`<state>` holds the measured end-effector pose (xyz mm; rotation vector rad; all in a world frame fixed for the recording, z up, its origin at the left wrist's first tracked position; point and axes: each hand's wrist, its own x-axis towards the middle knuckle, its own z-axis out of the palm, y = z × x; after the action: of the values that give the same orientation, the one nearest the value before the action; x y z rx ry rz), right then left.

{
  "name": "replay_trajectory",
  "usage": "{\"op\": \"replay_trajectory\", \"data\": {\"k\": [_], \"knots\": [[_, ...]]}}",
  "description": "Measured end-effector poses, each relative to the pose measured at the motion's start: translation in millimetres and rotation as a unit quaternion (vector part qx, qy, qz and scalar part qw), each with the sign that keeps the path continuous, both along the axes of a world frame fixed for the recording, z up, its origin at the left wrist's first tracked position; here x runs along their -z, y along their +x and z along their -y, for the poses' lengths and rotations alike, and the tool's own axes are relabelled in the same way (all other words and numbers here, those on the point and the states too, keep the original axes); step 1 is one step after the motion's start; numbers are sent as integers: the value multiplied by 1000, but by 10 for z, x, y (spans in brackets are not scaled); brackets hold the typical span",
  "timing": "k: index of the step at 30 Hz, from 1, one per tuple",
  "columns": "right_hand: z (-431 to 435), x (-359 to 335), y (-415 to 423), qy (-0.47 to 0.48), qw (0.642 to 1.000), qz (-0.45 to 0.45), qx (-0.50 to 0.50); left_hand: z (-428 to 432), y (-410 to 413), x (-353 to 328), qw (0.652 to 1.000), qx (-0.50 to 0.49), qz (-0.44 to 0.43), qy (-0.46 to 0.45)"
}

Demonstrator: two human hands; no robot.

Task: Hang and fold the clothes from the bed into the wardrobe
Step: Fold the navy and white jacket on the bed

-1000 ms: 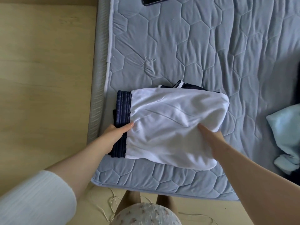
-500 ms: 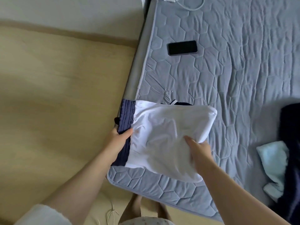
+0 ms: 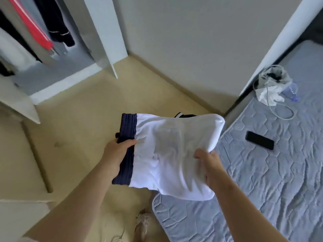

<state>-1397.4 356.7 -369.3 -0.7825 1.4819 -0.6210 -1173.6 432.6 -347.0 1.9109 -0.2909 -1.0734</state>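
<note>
A folded white garment with a navy ribbed band (image 3: 167, 151) hangs in the air over the floor beside the bed corner. My left hand (image 3: 117, 152) grips its navy edge, thumb on top. My right hand (image 3: 208, 163) holds the right side, fingers curled into the white cloth. The bed (image 3: 262, 180) with its grey quilted cover lies to the right. The open wardrobe (image 3: 57, 72) stands at the upper left, with dark and red clothes (image 3: 43, 27) hanging inside.
A black phone (image 3: 259, 140) lies on the bed. Near the bed's far edge sit a crumpled grey-white cloth with a cable (image 3: 271, 86) and a plastic bottle (image 3: 291, 90). An open wardrobe door (image 3: 19, 105) juts out at left. Beige floor lies between bed and wardrobe.
The folded garment has been lifted off the bed and carried left over the floor in both hands. My view has swung left, bringing the wardrobe into sight.
</note>
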Motion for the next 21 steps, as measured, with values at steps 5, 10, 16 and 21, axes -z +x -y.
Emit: {"op": "replay_trajectory", "data": {"k": [5, 10, 16, 21], "knots": [[194, -614, 1038, -35, 993, 12, -108, -207, 777, -519, 995, -96, 3, -38], [295, -1138, 2247, -86, 977, 30, -192, -362, 1822, -1047, 983, -166, 3, -80], [256, -1858, 3672, -121, 947, 51, -294, -627, 3155, -1668, 966, -222, 2, -135], [281, -2358, 4607, -143, 936, 78, -313, -689, 4089, -2226, 959, -233, 18, -159]]}}
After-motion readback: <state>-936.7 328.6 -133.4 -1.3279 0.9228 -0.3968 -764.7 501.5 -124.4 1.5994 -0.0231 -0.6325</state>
